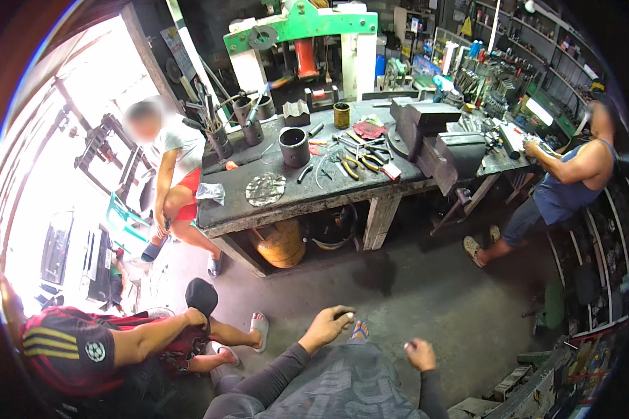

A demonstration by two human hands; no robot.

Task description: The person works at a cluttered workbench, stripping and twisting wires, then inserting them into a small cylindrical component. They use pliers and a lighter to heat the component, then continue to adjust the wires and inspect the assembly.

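Note:
My left hand hangs low in front of me, fingers curled, with something dark and indistinct at the fingertips. My right hand is to its right, fingers loosely curled; whether they hold anything is hidden. Both are over the concrete floor, short of the long workbench. On the bench are scattered pliers, a dark metal cylinder, a yellowish can, a red rag and a large vise. My sandalled foot shows below my left hand.
One person at lower left holds a dark cap-like item; another is by the bench's left end; a third works at right. A green press stands behind, a yellow tank underneath, metal racks and clutter at right.

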